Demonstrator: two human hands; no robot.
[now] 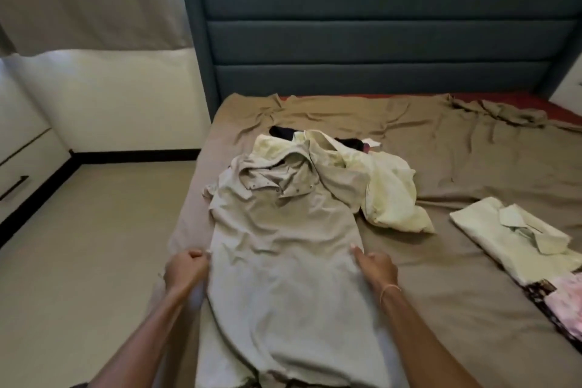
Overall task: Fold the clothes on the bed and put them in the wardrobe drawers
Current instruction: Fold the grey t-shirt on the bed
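Brown bedsheet lies wrinkled under everything. My left hand has its fingers curled tight, pinching the left edge of the beige shirt. My right hand is curled on the right edge, thumb on the cloth. The shirt lies spread out, collar toward the headboard. Beside its collar sits a crumpled pale yellow garment, over something black. Well to my right rests a folded pale shirt, touching a floral folded piece. White drawers stand far left.
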